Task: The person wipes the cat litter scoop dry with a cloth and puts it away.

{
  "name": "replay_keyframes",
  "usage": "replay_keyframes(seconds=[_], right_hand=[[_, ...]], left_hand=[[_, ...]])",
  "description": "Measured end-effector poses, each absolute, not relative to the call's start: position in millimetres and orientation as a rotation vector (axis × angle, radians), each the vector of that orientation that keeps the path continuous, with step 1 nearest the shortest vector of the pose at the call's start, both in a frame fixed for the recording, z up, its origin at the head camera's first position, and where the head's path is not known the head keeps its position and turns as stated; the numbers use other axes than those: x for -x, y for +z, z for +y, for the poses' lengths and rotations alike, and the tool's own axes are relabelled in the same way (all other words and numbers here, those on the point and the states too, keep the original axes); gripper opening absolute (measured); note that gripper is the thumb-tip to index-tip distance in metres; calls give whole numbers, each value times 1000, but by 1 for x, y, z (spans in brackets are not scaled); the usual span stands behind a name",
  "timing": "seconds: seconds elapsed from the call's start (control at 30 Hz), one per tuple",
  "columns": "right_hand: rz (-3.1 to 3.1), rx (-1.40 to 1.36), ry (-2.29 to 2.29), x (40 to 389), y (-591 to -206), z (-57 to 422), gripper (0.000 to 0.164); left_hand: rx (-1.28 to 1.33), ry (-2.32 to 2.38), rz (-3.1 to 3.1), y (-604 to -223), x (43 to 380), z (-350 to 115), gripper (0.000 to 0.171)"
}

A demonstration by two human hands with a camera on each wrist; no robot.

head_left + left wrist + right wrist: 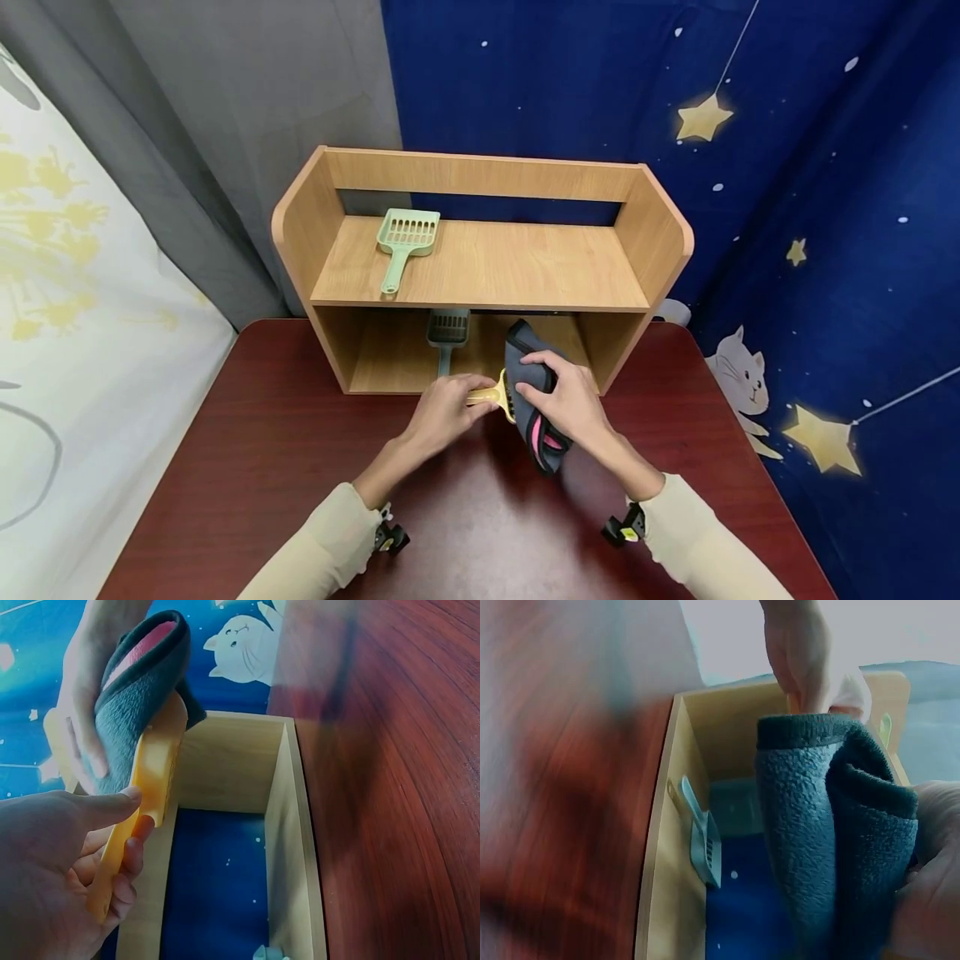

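My left hand grips the handle of a yellow litter scoop, thumb along one side. In my right hand is a folded dark grey cloth with black edging and a pink inner side. The cloth lies against the scoop's head and covers part of it in the head view. Both are held above the table, in front of the shelf's lower level. In the right wrist view the cloth hides the scoop almost wholly.
A two-level wooden shelf stands at the back of the dark red table. On its upper level lies a pale green litter scoop. A grey-looking scoop lies on the lower level. Curtains hang behind.
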State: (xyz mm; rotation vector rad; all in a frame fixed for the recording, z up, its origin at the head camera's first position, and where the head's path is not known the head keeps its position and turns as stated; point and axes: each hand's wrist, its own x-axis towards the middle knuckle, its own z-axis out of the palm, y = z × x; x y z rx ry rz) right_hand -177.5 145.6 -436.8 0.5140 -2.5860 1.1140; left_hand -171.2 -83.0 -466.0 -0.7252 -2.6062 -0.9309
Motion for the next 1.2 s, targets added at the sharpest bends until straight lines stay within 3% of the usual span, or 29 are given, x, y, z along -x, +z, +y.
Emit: replay_keyframes(seconds=[0.63,0.9,1.2], right_hand=[[-2570,-355,1282,182,-426,221,37],[-2402,-306,1863,182,-440,230,41],[-1962,-197,2594,178,-460,210,49]], left_hand=[[773,-965,-2631,-467,173,-109,31],[762,-1028,-2605,-465,174,-113,31],[790,-1148,-2526,-462,174,-106,31]])
